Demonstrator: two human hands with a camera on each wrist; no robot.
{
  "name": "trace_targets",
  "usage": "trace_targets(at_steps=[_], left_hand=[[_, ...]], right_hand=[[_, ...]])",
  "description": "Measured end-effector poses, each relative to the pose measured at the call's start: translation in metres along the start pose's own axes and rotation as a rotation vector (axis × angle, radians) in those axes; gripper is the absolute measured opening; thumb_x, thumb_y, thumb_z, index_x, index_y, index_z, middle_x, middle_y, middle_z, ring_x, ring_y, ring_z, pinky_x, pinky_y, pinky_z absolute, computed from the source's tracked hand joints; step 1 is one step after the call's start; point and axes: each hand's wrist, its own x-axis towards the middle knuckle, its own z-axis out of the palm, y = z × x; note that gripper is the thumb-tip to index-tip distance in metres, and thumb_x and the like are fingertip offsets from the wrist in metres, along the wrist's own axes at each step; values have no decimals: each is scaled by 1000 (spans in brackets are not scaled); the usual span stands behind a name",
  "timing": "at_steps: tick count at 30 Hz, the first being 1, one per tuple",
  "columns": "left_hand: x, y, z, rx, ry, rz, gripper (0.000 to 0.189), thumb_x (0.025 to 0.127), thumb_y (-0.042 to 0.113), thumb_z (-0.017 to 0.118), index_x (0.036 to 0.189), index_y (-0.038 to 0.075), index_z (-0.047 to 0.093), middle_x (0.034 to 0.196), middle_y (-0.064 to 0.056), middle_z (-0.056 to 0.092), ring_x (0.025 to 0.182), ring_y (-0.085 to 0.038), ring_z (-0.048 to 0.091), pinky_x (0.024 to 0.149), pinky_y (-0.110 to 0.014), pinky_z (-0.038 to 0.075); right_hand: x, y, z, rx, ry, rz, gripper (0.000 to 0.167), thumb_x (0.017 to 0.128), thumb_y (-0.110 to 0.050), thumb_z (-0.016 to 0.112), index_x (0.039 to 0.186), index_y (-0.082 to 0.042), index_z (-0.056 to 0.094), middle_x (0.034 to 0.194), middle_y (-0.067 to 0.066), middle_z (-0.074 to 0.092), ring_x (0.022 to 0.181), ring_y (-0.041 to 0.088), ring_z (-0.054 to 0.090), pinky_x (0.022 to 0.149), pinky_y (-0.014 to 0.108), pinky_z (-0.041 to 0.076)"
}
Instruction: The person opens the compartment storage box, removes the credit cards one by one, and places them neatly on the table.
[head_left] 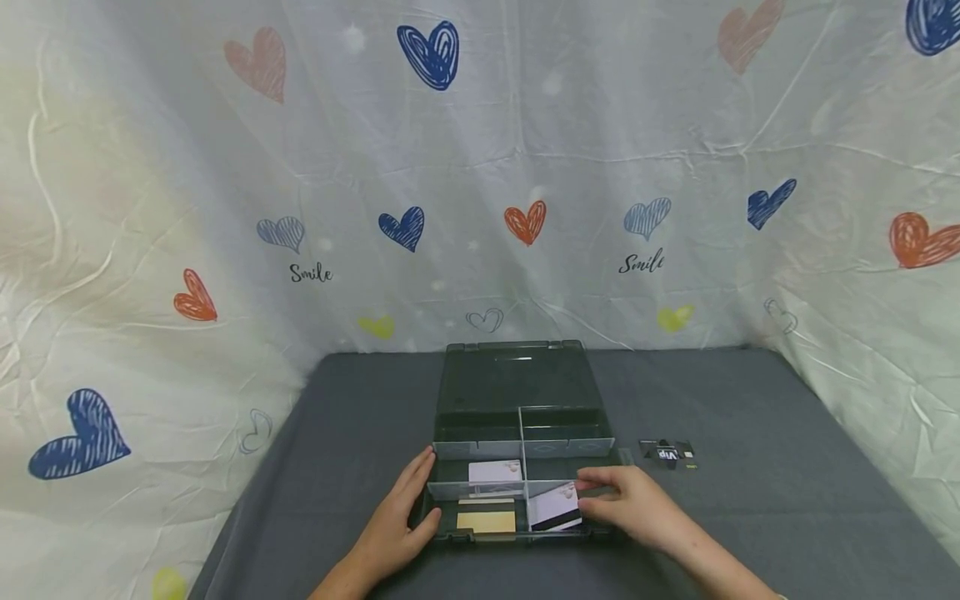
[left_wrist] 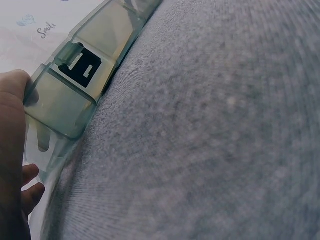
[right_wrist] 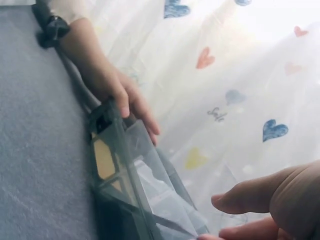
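Observation:
A dark see-through compartment box (head_left: 570, 468) lies with its lid (head_left: 517, 375) swung back. My left hand (head_left: 393, 521) rests along the box's left side, thumb at the front corner, fingers straight. At the front right compartment, my right hand (head_left: 633, 504) has thumb and forefinger spread at the right edge of a white card (head_left: 553, 505) with a black stripe. This card sits slanted there, its right side higher. In the right wrist view a gap shows between the thumb (right_wrist: 240, 195) and fingers. A yellow card (head_left: 486, 522) lies front left; another white card (head_left: 495, 472) lies behind it.
Right of the box, a black "Vip" card (head_left: 667, 454) lies on the grey cloth (head_left: 750, 500). Thin clear dividers (head_left: 480, 490) split the box. A white curtain (head_left: 480, 167) printed with hearts hangs behind and at both sides.

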Motion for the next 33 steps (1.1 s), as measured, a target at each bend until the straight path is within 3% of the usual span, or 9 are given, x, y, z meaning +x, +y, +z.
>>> trace_targets(at_steps=[7,13,20,27,33], left_hand=[[0,0,0,-25,5,-5,80,89,9,76,158,-1,37,162,-14,36,145,-29,41,103,-48,48],[0,-1,1,-42,-3,-11,80,88,7,76,158,0,36,163,-15,35,145,-29,40,103,-50,48],[0,-1,0,-46,-14,-42,79,90,10,75,158,1,36,164,-11,34,146,-27,38,103,-53,47],[-1,-2,1,-30,-4,-29,79,89,10,76,157,0,38,163,-11,35,146,-27,39,104,-52,47],[-1,-2,0,-26,5,-21,80,88,9,76,157,0,38,164,-11,35,146,-27,39,104,-53,46]], right_hand=[[8,4,13,103,57,16,47,89,-8,77,126,16,61,104,13,69,86,22,73,70,29,57],[13,11,23,260,39,68,37,91,-1,75,121,16,62,97,10,67,88,21,68,70,33,61],[14,13,21,269,43,74,36,91,2,73,122,17,62,98,11,67,87,22,68,69,33,61],[11,12,12,243,57,67,39,92,1,73,124,19,60,101,13,68,80,19,69,67,31,60],[9,8,0,259,64,33,41,93,2,70,128,21,57,109,19,69,84,17,69,69,31,60]])
